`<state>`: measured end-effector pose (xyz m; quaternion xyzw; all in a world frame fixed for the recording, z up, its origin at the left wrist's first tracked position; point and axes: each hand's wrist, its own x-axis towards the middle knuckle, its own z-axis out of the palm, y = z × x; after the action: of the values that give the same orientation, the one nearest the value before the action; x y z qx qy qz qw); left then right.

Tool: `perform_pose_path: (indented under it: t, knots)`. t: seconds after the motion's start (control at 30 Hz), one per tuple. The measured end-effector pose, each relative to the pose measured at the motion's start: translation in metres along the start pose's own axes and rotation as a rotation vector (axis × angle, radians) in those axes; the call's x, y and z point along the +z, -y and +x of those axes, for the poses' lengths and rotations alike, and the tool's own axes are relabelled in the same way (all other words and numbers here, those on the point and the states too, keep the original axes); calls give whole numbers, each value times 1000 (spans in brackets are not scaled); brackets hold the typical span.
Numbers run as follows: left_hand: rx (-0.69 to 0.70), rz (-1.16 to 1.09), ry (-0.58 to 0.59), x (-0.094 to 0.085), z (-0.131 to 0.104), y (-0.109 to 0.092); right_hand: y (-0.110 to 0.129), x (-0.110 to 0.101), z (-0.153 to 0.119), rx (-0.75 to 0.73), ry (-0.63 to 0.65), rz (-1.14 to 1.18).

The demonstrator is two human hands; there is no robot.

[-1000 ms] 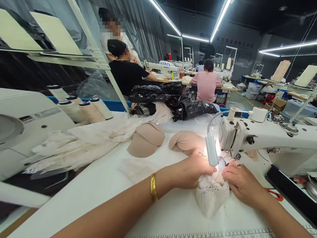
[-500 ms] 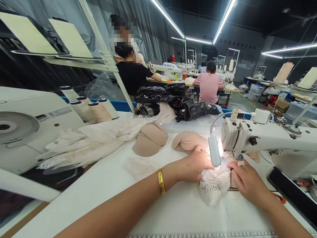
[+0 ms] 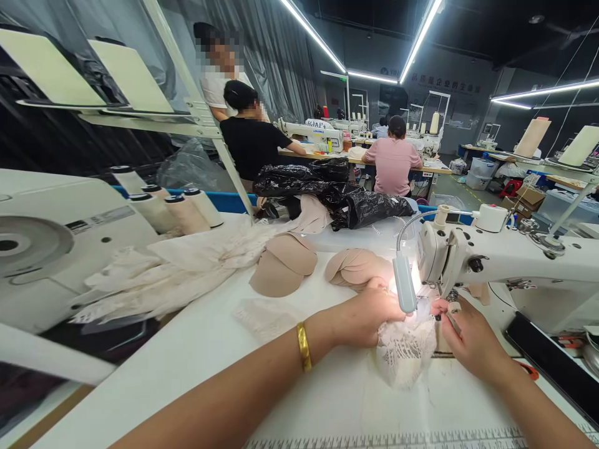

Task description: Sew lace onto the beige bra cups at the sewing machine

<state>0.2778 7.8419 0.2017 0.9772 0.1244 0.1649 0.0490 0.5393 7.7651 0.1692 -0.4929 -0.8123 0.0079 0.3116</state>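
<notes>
My left hand [image 3: 367, 315], with a gold bracelet [image 3: 304, 347] at the wrist, grips a white lace piece [image 3: 406, 349] beside the needle area of the sewing machine [image 3: 505, 249]. Part of its fingers is hidden behind a small grey lamp [image 3: 405, 284], which lights the work. The lace hangs toward me over the machine bed. My right hand [image 3: 470, 340] is closed just right of the lace, close under the machine head. Something thin and grey shows at its fingers, too small to name. The needle itself is hidden.
Beige moulded cups [image 3: 283, 265] and another stack of cups [image 3: 358, 268] lie behind my left arm. Sheer white fabric [image 3: 187, 262] and thread cones [image 3: 182, 212] are at left. A black phone-like slab [image 3: 555, 368] lies at right. Black plastic bags [image 3: 327, 187] sit behind; co-workers are beyond.
My right fingers have curled in and drawn slightly off the lace edge, and a thin grey thing now shows at them. My left hand stays nearly still. A standing person in the background has shifted.
</notes>
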Motion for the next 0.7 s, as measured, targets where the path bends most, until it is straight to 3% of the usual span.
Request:
perform_pose_path:
  t: [0.17, 0.3, 0.4, 0.53, 0.7]
  knots:
    - [-42, -16, 44, -1, -2, -4, 13, -6, -3, -106, 90, 31]
    - [-278, 58, 81, 1, -1, -18, 22, -4, -2, -160, 253, 75]
    - [-392, 96, 169, 0, 0, -30, 18, 5, -1, -118, 290, -13]
    - [-360, 84, 264, -9, -2, -37, 7, 7, 0, -76, 256, -114]
    - [-148, 68, 208, -12, -6, -32, 7, -14, 2, 87, 322, 9]
